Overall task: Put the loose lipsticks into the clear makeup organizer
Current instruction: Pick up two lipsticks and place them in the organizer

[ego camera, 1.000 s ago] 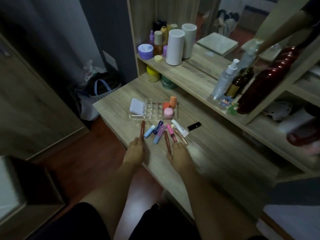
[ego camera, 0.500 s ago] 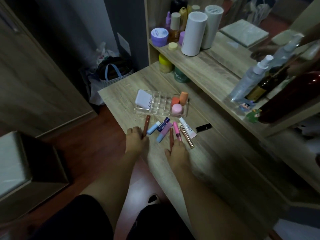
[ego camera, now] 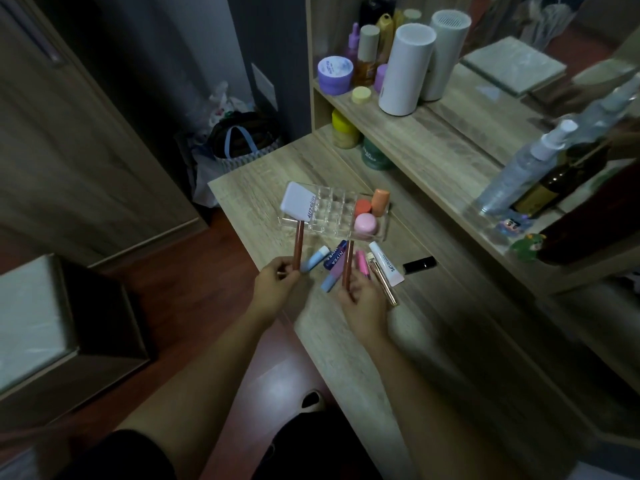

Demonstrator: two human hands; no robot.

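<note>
One brown lipstick [ego camera: 298,244] was held in each of the hands, left [ego camera: 277,289] and right [ego camera: 363,301]; organizer [ego camera: 332,216] slots beyond stood unfilled, other sticks [ego camera: 334,268] left between them.

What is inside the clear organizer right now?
The organizer holds a white compact at its left end and a pink pot, red pot and orange tube at right. The middle slots look empty; no lipsticks yet.

Seen from above, a person's left hand [ego camera: 277,285] and right hand [ego camera: 363,299] each pinch a slim brown lipstick [ego camera: 298,244] [ego camera: 347,265] over a wooden bench [ego camera: 433,306]. Other lip products [ego camera: 384,268] lie just before a clear organizer [ego camera: 332,213].
</note>
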